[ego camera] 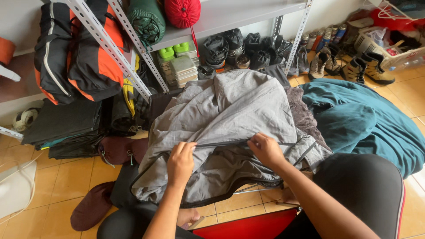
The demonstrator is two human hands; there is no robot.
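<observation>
Grey quilted sleeping bag (230, 110) heaped on the person's lap, its dark zipper edge (221, 144) pulled taut between both hands so the line stays straight. Left hand (180, 161) pinches that edge at nine o'clock, fingers clenched on it; right hand (265, 150) grips it at three o'clock. Teal bag (367, 119) lies just beyond at three, metal shelf (221, 17) at twelve, tiled floor (66, 177) below.

Two hands, left hand (180, 161) and right hand (264, 149), one grey sleeping bag (230, 110), one teal one (367, 119), one football (24, 118).
</observation>
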